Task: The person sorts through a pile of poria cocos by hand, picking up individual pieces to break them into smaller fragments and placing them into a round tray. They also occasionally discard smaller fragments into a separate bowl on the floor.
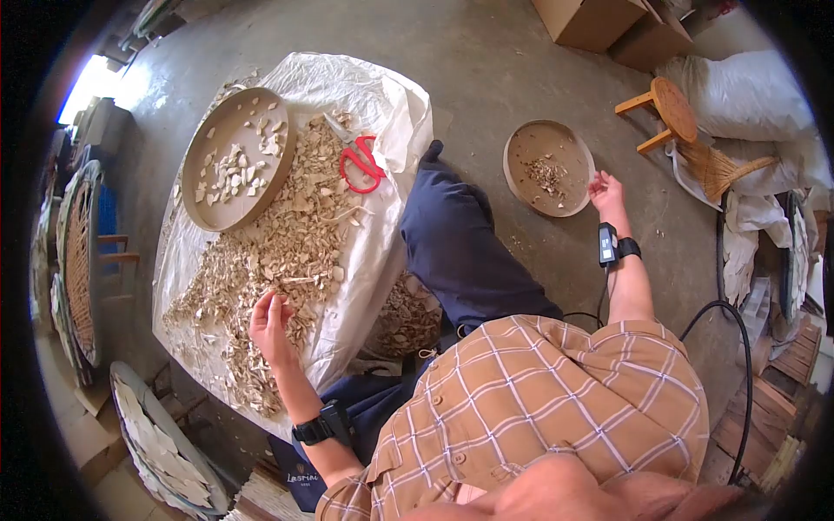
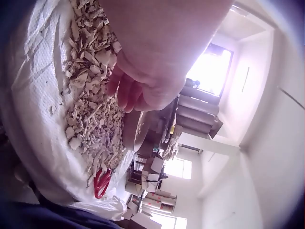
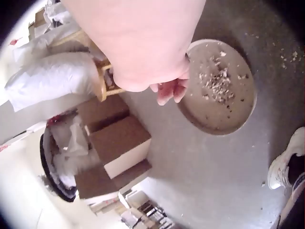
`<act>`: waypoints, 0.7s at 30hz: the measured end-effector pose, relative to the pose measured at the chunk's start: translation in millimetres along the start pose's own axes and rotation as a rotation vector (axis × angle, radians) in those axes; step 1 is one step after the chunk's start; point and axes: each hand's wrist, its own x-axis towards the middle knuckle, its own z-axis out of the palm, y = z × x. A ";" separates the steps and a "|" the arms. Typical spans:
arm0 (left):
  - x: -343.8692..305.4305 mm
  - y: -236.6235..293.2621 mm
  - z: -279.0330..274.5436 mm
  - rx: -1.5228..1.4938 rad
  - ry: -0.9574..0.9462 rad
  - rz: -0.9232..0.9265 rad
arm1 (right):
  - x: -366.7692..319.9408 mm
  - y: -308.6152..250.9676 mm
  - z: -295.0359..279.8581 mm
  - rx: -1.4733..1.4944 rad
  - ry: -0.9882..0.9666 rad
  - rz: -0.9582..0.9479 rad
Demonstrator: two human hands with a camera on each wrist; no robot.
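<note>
The left hand [image 1: 271, 328] hovers at the near part of a pile of dry, pale chips [image 1: 287, 252] on a white woven sack [image 1: 382, 95]. Its fingers bend toward the thumb, and whether a chip is between them cannot be made out. In the left wrist view the same hand [image 2: 138, 88] hides part of the pile [image 2: 93, 114]. The right hand [image 1: 608, 193] is by the rim of a round tray [image 1: 521, 184] on the floor, fingers loosely curled, nothing visible in them. Small dark and pale bits [image 3: 219, 86] lie in that tray, seen in the right wrist view.
A second round tray [image 1: 200, 152] with larger pale pieces rests tilted on the pile. Red-handled scissors [image 1: 360, 165] lie beside it. At the right are a wooden stool [image 1: 673, 108], a straw broom [image 1: 717, 169] and white sacks [image 1: 747, 95]; cardboard boxes [image 1: 591, 22] stand behind.
</note>
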 end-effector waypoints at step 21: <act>-10.1 20.0 6.2 -0.018 -0.060 0.085 | -87.7 -54.0 119.6 -0.054 -0.575 -0.043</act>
